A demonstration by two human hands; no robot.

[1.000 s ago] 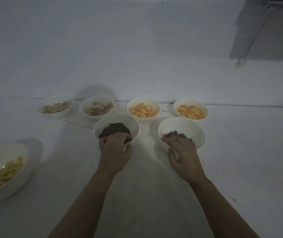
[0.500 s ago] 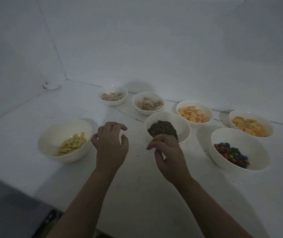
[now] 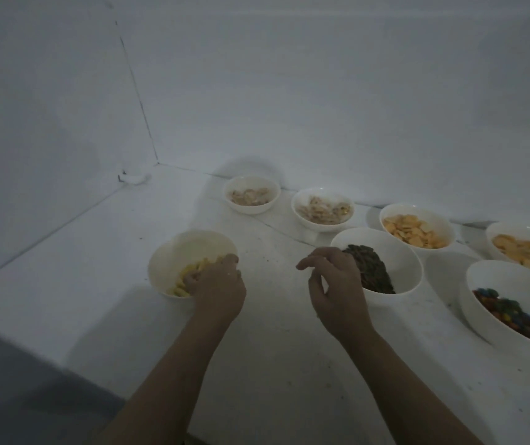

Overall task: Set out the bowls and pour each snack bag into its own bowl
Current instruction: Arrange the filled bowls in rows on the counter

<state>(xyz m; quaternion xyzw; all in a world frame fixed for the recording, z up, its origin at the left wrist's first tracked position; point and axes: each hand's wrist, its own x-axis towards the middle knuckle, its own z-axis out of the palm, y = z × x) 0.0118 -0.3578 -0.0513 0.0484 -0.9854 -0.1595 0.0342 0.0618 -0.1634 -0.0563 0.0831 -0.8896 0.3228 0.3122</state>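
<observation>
The left hand (image 3: 217,285) has moved off the dark-snack bowl (image 3: 382,261) onto the near rim of the yellow-snack bowl (image 3: 189,252), fingers curled on it; the right hand (image 3: 337,284) hovers, fingers loosely apart. All 7 bowls on the surface (image 3: 273,364) look filled; only arranging seems left.

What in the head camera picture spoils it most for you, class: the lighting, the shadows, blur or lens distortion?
Head view: dim, bluish light dulls the white counter; soft shadows fall beside the bowl of yellow sticks and behind the back bowls; wide-angle bending stretches the bowl of coloured candies at the right edge; slight softness blurs the left hand and right hand; no glare.
</observation>
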